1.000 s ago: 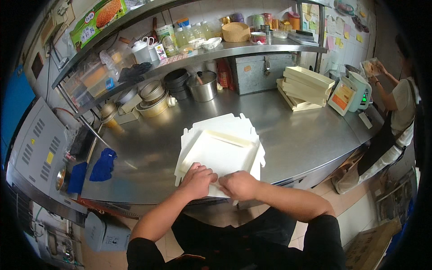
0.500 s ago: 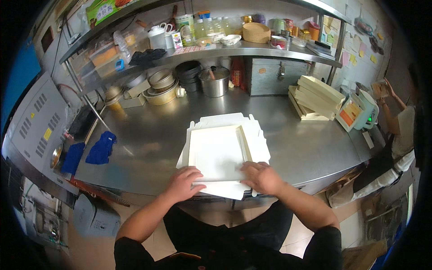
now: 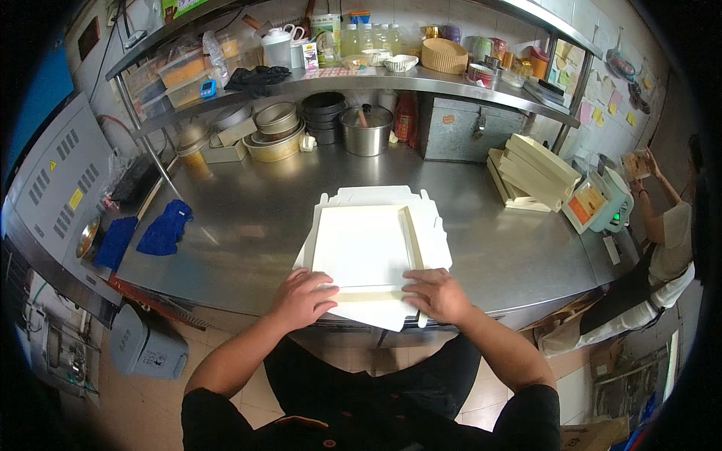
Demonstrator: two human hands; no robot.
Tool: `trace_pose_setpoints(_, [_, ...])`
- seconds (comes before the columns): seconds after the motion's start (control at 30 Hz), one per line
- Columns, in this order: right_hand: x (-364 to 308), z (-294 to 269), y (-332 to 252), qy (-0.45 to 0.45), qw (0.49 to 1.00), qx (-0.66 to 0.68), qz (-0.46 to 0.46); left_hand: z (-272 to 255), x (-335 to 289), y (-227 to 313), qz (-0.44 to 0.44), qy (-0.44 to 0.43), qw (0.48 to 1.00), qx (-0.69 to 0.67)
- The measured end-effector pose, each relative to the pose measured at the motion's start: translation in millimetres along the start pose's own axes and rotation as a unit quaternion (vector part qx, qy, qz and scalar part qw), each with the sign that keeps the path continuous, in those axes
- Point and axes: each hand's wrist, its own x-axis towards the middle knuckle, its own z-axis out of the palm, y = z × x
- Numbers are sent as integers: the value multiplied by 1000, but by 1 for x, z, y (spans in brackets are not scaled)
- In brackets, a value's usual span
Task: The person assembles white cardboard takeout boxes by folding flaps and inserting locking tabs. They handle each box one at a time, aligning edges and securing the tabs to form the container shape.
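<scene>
A shallow white cardboard box (image 3: 359,244) with low folded sides lies on the steel worktop in front of me. Beneath it, white flaps of cardboard (image 3: 376,195) stick out around the edges; whether they belong to a separate sheet I cannot tell. At the near left corner, my left hand (image 3: 299,301) is closed on the box's edge, fingers over the side. The right hand (image 3: 438,296) grips the near right corner in the same way, its fingers bent over the rim. Between the hands runs the near wall as a narrow cream strip.
Folded cream boxes (image 3: 534,173) are piled at the right beside a scale (image 3: 609,199), with another person's arms (image 3: 654,195) beyond. A blue cloth (image 3: 165,228) lies left. Pans (image 3: 276,131), a lidded pot (image 3: 367,129) and a grey metal case (image 3: 470,129) line the back under a shelf (image 3: 361,81).
The near side of the box now shows as a raised strip where a thin edge was. My left fingers have shifted slightly up along the corner. The whole view has shifted a little.
</scene>
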Motion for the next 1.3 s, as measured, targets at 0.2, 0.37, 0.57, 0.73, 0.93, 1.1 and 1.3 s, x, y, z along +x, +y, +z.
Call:
trace_pose_setpoints(0.2, [14,-8,-13,-44,994,-99,22,18,-2,-9,-23,-6,999,42])
trace_pose_setpoints(0.37, [46,37,-33,-67,963,-234,117,37,23,10,-75,12,996,52])
trace_pose_setpoints(0.57, [70,64,-45,-56,998,4,5,35,8,26,-94,27,994,-42])
trace_pose_setpoints(0.73, [63,67,-47,-26,999,-14,11,31,-15,17,-191,40,953,-232])
trace_pose_setpoints(0.93, [68,77,-55,-35,999,11,-3,37,0,16,-255,83,953,-143])
trace_pose_setpoints(1.1, [63,81,-50,2,1000,9,-19,29,-3,21,-177,24,964,-199])
trace_pose_setpoints(1.3, [65,70,-40,-46,992,106,-41,12,21,27,-268,-60,915,-296])
